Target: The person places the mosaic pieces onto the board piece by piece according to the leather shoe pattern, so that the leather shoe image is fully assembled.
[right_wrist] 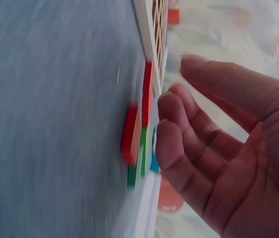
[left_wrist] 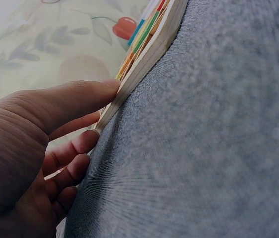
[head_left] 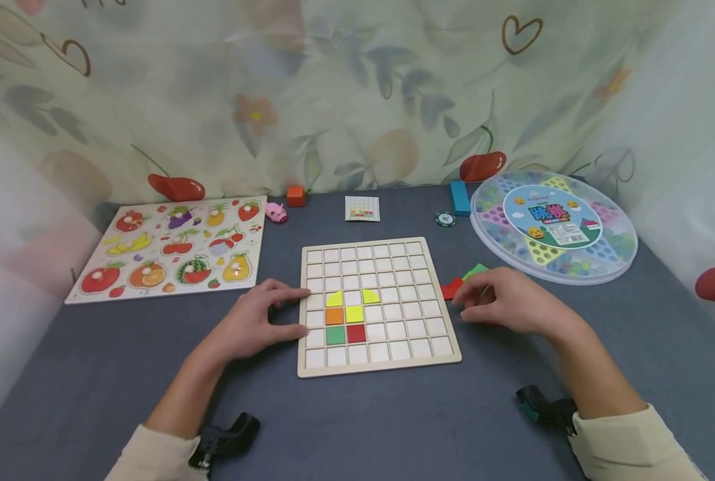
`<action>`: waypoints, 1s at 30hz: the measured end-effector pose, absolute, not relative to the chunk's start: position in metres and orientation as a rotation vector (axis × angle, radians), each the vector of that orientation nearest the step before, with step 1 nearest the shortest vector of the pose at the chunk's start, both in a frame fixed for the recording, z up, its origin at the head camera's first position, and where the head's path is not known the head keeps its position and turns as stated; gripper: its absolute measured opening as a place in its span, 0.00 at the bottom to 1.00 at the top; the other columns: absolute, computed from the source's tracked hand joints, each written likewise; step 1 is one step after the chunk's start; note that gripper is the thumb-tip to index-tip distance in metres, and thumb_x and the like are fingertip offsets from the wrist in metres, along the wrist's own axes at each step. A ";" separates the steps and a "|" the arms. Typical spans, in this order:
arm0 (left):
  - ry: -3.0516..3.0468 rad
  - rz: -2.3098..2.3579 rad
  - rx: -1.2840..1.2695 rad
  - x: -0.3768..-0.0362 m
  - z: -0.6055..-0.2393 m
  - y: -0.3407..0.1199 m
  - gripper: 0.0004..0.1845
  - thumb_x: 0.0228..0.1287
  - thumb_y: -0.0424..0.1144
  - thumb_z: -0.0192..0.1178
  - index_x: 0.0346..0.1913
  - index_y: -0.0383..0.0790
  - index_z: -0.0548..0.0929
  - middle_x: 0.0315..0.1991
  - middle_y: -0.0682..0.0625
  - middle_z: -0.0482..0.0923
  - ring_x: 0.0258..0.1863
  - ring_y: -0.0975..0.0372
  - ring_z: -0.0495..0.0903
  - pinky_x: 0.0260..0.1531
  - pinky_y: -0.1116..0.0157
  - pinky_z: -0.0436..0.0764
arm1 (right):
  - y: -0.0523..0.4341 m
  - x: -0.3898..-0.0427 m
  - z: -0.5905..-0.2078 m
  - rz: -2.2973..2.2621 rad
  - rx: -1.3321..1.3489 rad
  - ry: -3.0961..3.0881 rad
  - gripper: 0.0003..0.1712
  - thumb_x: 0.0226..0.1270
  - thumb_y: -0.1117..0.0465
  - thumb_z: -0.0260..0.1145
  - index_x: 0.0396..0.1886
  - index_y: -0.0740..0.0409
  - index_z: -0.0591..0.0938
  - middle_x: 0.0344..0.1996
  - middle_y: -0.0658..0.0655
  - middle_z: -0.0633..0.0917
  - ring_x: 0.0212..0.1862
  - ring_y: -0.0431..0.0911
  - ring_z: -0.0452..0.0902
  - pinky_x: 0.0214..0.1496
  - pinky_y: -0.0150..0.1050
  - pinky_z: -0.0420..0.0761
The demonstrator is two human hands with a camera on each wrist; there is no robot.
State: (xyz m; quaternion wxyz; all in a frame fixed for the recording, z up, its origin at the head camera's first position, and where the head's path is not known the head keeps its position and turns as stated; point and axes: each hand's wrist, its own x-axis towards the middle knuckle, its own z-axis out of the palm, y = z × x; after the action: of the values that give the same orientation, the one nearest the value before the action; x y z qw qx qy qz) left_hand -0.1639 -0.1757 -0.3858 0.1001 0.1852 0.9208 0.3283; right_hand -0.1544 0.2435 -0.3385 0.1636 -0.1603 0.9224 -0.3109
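A wooden grid board (head_left: 393, 267) lies in the middle of the grey table. On it sit two yellow tiles (head_left: 354, 313), an orange one (head_left: 334, 316), a green one (head_left: 335, 335) and a red one (head_left: 355, 333). My left hand (head_left: 294, 311) rests at the board's left edge, thumb and fingers touching the rim (left_wrist: 144, 59). Loose red (head_left: 450, 288) and green (head_left: 474, 271) pieces lie just right of the board. Over them hovers my right hand (head_left: 462, 304), fingers loosely curled and holding nothing. The right wrist view shows the red piece (right_wrist: 132, 131) a little off the fingertips (right_wrist: 166, 99).
A fruit peg puzzle (head_left: 171, 247) lies at the left. A pink pig (head_left: 276, 212), an orange cube (head_left: 295, 196), a pattern card (head_left: 362, 208), a chip (head_left: 445, 218) and a blue block (head_left: 460, 197) line the back. A round checkers case (head_left: 552, 224) sits at the right.
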 end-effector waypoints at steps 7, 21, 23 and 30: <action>2.725 0.977 0.554 -0.164 -0.386 -0.177 0.34 0.61 0.53 0.74 0.69 0.50 0.80 0.57 0.45 0.75 0.55 0.52 0.75 0.52 0.53 0.75 | 0.268 -0.152 -0.344 -0.765 -0.388 2.685 0.15 0.64 0.58 0.76 0.48 0.57 0.88 0.33 0.49 0.84 0.36 0.43 0.76 0.37 0.38 0.77; 2.720 0.995 0.573 -0.164 -0.388 -0.177 0.33 0.61 0.52 0.75 0.69 0.50 0.80 0.57 0.46 0.76 0.55 0.53 0.74 0.52 0.54 0.75 | 0.266 -0.155 -0.352 -0.667 -0.423 2.711 0.16 0.59 0.61 0.78 0.44 0.56 0.83 0.37 0.53 0.81 0.35 0.45 0.72 0.38 0.41 0.73; 2.721 0.995 0.580 -0.164 -0.389 -0.177 0.34 0.61 0.52 0.75 0.69 0.49 0.80 0.57 0.46 0.76 0.55 0.54 0.74 0.53 0.54 0.75 | 0.267 -0.154 -0.352 -0.692 -0.418 2.697 0.16 0.59 0.61 0.78 0.44 0.56 0.83 0.37 0.53 0.81 0.33 0.45 0.73 0.37 0.41 0.73; 2.722 0.996 0.575 -0.165 -0.390 -0.178 0.34 0.61 0.53 0.74 0.69 0.50 0.80 0.57 0.46 0.76 0.55 0.54 0.74 0.53 0.54 0.74 | 0.264 -0.152 -0.345 -0.810 -0.397 2.649 0.08 0.63 0.60 0.76 0.40 0.51 0.85 0.33 0.50 0.82 0.34 0.46 0.75 0.35 0.38 0.76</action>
State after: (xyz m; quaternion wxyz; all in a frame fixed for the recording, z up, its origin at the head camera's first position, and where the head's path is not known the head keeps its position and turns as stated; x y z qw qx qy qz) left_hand -0.1647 -0.1785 -0.3895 0.0932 0.1936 0.9171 0.3356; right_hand -0.1516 0.2639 -0.3451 0.1709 -0.1399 0.9327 -0.2851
